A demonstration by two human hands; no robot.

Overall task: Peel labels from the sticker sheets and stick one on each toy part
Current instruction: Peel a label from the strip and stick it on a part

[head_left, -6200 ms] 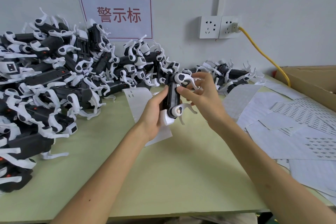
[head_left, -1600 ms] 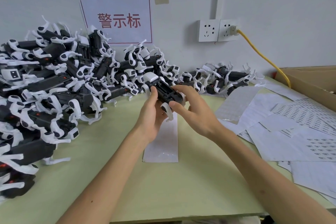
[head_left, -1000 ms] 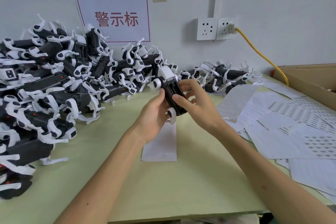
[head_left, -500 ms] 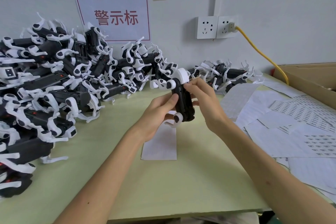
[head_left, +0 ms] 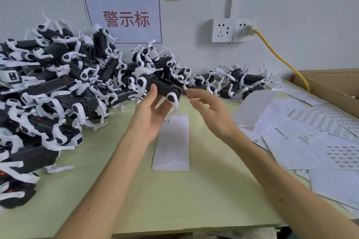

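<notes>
The left hand (head_left: 153, 116) and right hand (head_left: 211, 116) are bare. Behind them, the left forearm (head_left: 108, 172) and right forearm (head_left: 272, 172) are bare too, each showing one small dark spot.

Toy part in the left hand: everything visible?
The toy part is a long black body, plastic by the look, with curved white legs on round white hubs; one hub and leg hang at its near right end. It is off the table, sloping down to the right, before the pile of like parts. The left hand holds it from below, thumb on its side. The right hand is open beside its right end; contact unclear.
</notes>
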